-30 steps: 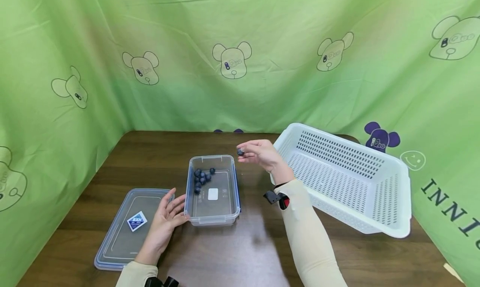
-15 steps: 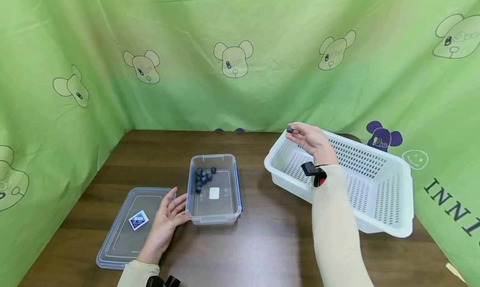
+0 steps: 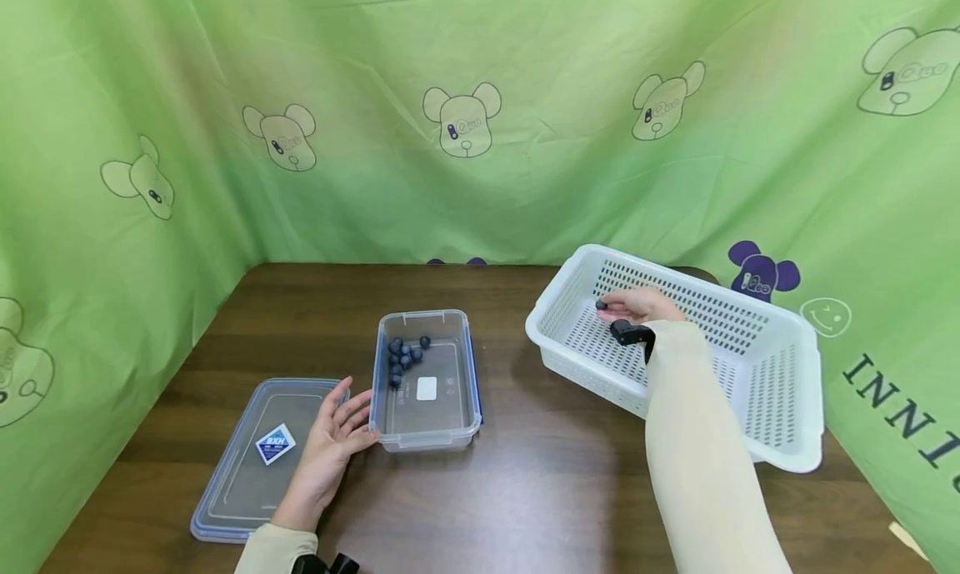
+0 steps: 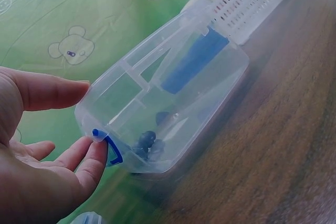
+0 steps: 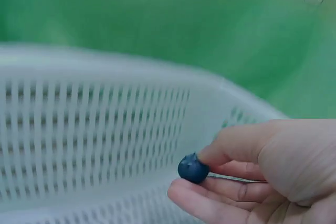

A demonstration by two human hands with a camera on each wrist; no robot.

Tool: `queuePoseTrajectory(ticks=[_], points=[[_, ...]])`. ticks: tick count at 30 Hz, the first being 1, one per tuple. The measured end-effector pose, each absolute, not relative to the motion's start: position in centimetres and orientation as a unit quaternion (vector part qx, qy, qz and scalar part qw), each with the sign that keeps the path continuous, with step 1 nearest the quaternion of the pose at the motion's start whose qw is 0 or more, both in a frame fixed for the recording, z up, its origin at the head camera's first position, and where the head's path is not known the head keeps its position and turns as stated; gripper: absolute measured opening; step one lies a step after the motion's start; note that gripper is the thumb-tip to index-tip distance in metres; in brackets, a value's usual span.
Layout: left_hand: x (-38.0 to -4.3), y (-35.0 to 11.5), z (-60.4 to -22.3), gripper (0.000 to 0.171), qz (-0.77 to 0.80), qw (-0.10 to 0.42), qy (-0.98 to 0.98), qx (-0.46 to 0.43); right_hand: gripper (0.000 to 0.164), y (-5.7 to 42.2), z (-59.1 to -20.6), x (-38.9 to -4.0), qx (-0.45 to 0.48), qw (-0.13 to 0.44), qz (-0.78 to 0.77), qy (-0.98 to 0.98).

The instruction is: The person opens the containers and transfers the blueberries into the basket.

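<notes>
The right hand (image 3: pixel 643 304) pinches a round, dark-blue berry (image 5: pixel 193 169) inside a white, perforated plastic basket (image 3: pixel 581 370) — the left hand (image 3: pixel 327 445) (fingers loosely extended) touches a clear, rectangular plastic box (image 3: pixel 427 438) of similar berries (image 3: pixel 406 361).

A gap separates container (image 3: pixel 431 440) and basket (image 3: pixel 780 395); their walls (image 3: pixel 588 376) block low passage.

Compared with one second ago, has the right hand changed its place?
Yes, to the right. In the head view, the right hand was mostly left of the white basket; now it is inside, pinching a blueberry.
</notes>
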State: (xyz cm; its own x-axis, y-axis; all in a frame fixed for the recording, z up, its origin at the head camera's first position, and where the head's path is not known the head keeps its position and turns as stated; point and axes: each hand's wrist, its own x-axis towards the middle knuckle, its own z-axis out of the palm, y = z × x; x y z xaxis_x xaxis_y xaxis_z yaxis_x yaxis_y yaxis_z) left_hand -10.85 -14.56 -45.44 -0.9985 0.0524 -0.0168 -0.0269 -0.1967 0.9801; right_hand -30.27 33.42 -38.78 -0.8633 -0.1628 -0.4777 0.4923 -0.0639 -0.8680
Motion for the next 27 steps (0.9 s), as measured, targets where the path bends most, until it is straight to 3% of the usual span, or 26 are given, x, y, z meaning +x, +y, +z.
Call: queuePoseTrajectory(ticks=[3,9,12,21,27], points=[[-10.8,-14.5,-45.6,0.089,0.775,0.027,0.632,0.009,0.016,33.9,-39.8,-29.8,0.147,0.235,-0.65,0.708],[-10.8,-14.4,-45.7,0.089,0.775,0.027,0.632,0.006,0.06,34.6,-40.2,-29.5,0.146,0.252,-0.488,0.823],[-10.9,-14.4,-45.6,0.089,0.774,0.025,0.632,0.01,0.068,34.8,-40.2,-29.4,0.145,0.253,-0.453,0.843],[-10.8,-14.5,-45.5,0.089,0.774,0.025,0.632,0.01,0.052,34.3,-39.8,-29.7,0.141,0.255,-0.617,0.731],[-10.8,-14.5,-45.5,0.089,0.775,0.023,0.631,0.009,0.021,32.8,-37.4,-30.6,0.099,0.228,-0.678,0.692]])
